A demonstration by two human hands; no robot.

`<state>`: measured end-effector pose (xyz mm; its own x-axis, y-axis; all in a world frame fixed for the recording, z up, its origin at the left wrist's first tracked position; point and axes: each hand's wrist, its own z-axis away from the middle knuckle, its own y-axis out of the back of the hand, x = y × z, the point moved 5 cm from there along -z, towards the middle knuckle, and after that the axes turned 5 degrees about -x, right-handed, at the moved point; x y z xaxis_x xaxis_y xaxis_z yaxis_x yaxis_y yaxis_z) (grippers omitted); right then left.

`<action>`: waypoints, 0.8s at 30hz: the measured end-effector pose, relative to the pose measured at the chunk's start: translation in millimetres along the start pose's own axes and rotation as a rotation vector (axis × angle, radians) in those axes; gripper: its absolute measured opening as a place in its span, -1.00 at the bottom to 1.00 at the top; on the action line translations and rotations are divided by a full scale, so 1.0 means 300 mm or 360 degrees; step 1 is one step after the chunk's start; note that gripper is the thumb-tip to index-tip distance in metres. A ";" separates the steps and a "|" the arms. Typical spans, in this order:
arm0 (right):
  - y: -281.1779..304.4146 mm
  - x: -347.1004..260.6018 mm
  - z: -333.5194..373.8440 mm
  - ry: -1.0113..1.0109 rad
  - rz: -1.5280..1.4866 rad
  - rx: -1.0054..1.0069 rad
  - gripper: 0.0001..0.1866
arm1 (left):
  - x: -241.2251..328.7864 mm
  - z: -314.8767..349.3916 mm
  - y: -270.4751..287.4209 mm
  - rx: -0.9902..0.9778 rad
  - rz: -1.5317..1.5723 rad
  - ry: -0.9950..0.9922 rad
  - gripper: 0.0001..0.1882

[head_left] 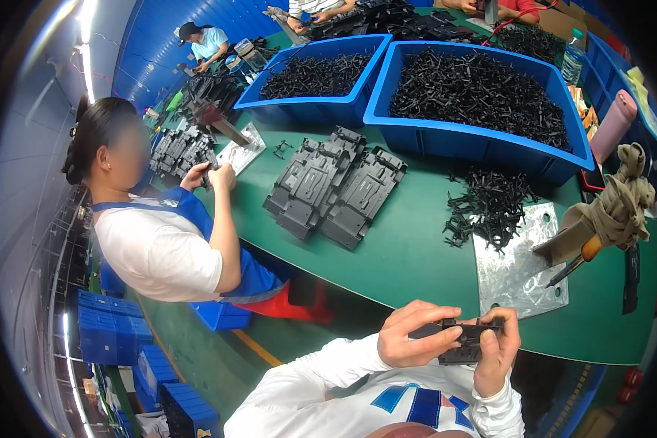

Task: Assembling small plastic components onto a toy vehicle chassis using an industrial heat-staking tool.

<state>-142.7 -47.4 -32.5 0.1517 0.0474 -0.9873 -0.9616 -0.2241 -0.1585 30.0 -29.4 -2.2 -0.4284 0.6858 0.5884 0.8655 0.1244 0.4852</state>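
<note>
Close to my chest, just off the table's near edge, I hold a black moulded plastic part point(460, 355) between both hands. My left hand point(416, 336) grips its left side, with thumb and forefinger closed along the top. My right hand point(501, 347) pinches the right end; its thumb presses on the part's upper face. Fingers cover much of the part. Beyond my hands lies a shiny metal plate point(518, 281) with corner holes. A loose heap of small black plastic pieces point(493, 208) spills onto its far edge. Black moulded panels point(317, 186) are stacked left of the heap.
Two blue bins point(482, 150) point(306, 109) full of small black pieces stand across the green table point(416, 270). At right, a cloth-wrapped upright point(613, 197) rises beside an orange-handled tool point(590, 250). A co-worker point(160, 248) works at the left; other people sit farther back.
</note>
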 end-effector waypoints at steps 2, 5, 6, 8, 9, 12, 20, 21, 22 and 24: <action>0.008 0.003 0.002 0.0008 0.0013 0.0002 -0.65 | 0.003 -0.003 -0.004 0.0002 0.0001 0.0004 -0.53; 0.015 0.001 0.005 0.0028 -0.0001 0.0004 -0.66 | 0.014 -0.016 -0.008 -0.0019 -0.0009 -0.0001 -0.54; 0.017 -0.002 0.002 0.0047 -0.0026 0.0004 -0.66 | 0.014 -0.021 -0.009 -0.0013 -0.0015 -0.0007 -0.54; 0.023 -0.002 0.009 0.0073 -0.0035 -0.0014 -0.67 | 0.023 -0.021 -0.017 0.0020 -0.0027 -0.0008 -0.56; 0.021 -0.008 0.014 0.0064 -0.0093 0.0001 -0.67 | 0.029 -0.016 -0.022 0.0019 -0.0021 -0.0022 -0.56; 0.042 -0.010 0.018 0.0110 -0.0045 0.0018 -0.66 | 0.029 -0.017 -0.042 -0.0040 -0.0058 0.0032 -0.50; 0.097 -0.002 0.043 0.0152 -0.0049 0.0120 -0.67 | 0.076 -0.050 -0.079 0.0046 -0.0020 -0.0041 -0.57; 0.102 0.010 0.051 0.0140 -0.0091 0.0137 -0.68 | 0.083 -0.048 -0.085 0.0051 -0.0032 -0.0063 -0.58; 0.105 0.009 0.056 0.0133 -0.0100 0.0153 -0.69 | 0.090 -0.046 -0.091 0.0057 -0.0043 -0.0084 -0.58; 0.117 0.024 0.065 0.0162 -0.0106 0.0184 -0.69 | 0.106 -0.052 -0.090 0.0093 -0.0025 -0.0122 -0.59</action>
<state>-179.9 -36.1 -45.0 0.2329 -0.0419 -0.9716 -0.9676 -0.1098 -0.2272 -11.2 -22.4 13.5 -0.4228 0.7359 0.5288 0.8735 0.1756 0.4541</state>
